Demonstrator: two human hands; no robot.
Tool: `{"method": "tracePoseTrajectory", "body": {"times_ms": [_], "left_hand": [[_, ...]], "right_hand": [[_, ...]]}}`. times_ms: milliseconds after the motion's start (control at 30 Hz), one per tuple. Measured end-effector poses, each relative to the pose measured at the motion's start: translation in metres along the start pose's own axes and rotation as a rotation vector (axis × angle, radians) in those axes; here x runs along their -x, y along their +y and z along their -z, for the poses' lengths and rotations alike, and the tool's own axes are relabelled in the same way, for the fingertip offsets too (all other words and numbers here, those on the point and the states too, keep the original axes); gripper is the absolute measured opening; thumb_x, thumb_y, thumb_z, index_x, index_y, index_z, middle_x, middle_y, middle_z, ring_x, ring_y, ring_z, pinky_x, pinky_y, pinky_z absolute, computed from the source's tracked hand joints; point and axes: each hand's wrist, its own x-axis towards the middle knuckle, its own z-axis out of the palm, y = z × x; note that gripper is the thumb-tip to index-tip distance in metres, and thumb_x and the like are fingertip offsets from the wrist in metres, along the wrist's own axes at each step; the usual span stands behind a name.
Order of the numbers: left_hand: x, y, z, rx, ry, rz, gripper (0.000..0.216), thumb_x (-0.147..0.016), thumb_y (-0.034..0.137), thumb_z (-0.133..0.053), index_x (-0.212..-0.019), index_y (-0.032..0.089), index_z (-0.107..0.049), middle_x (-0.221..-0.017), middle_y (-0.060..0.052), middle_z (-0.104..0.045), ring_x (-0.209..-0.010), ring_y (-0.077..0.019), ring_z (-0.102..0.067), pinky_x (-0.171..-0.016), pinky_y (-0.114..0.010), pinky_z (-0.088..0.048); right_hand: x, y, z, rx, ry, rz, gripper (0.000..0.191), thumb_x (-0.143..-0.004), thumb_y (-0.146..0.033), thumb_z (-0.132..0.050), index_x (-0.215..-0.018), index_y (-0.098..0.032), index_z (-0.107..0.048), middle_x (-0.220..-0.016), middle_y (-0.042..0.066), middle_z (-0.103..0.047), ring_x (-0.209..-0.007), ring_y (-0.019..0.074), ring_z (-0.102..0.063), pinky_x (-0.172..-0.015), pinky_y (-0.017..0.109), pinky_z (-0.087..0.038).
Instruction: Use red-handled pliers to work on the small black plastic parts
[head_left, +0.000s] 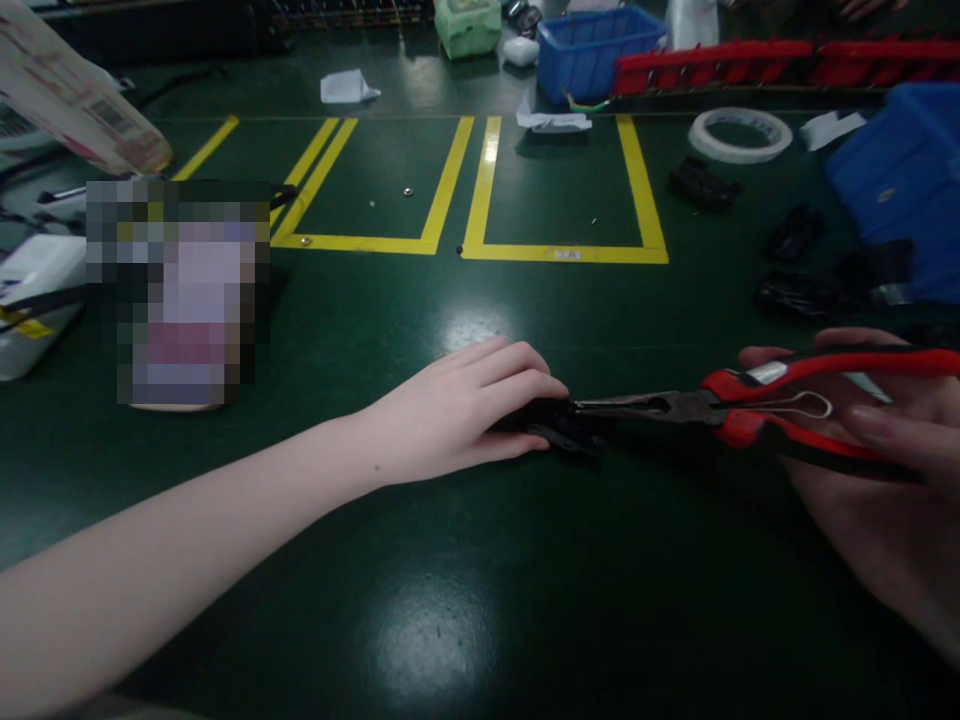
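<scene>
In the middle of the green table, my left hand grips a small black part, with fingers over its top and the thumb at its near side. What exactly the part is, I cannot make out. My right hand is closed around the handles of red-and-black needle-nose pliers, coming in from the right. The pliers' narrow tips meet the right end of the black part, close to my left fingertips. Whether the jaws pinch something there is too dark to tell.
Several black parts lie at the right beside a blue bin. A tape roll sits behind them. Yellow tape lines mark the table beyond my hands. Farther back stand another blue bin and red racks.
</scene>
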Motion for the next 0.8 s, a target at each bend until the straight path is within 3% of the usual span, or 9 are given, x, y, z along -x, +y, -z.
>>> {"method": "tracePoseTrajectory", "body": {"times_ms": [233, 400, 800], "left_hand": [[-0.0011, 0.0021, 0.0025, 0.001, -0.018, 0.020, 0.027, -0.097, 0.028, -0.061, -0.120, 0.014, -0.059, -0.114, -0.009, -0.064, -0.101, -0.0216, -0.059, -0.084, -0.033, -0.052], [-0.0036, 0.0042, 0.0045, 0.000, -0.041, 0.031, 0.029, -0.094, 0.025, -0.065, -0.118, 0.010, -0.060, -0.113, -0.012, -0.065, -0.101, -0.0233, -0.060, -0.085, -0.035, -0.052], [-0.0034, 0.0053, 0.0061, 0.008, -0.049, 0.040, 0.028, -0.095, 0.024, -0.064, -0.119, 0.011, -0.060, -0.114, -0.011, -0.064, -0.101, -0.0228, -0.059, -0.085, -0.035, -0.052]], "right_hand": [[-0.0022, -0.0010, 0.0001, 0.047, 0.044, 0.020, 0.034, -0.070, -0.025, -0.073, -0.103, -0.034, -0.073, -0.105, -0.001, -0.075, -0.114, 0.0274, -0.066, -0.111, 0.051, -0.047], [-0.0011, -0.0023, -0.0004, 0.050, 0.072, -0.019, 0.035, -0.067, -0.024, -0.076, -0.101, -0.034, -0.074, -0.106, -0.003, -0.075, -0.109, 0.0240, -0.068, -0.108, 0.044, -0.051], [-0.0040, -0.0001, -0.0025, 0.048, 0.043, -0.050, 0.035, -0.063, -0.029, -0.080, -0.097, -0.033, -0.073, -0.101, -0.001, -0.075, -0.104, 0.0280, -0.071, -0.106, 0.050, -0.052]]}}
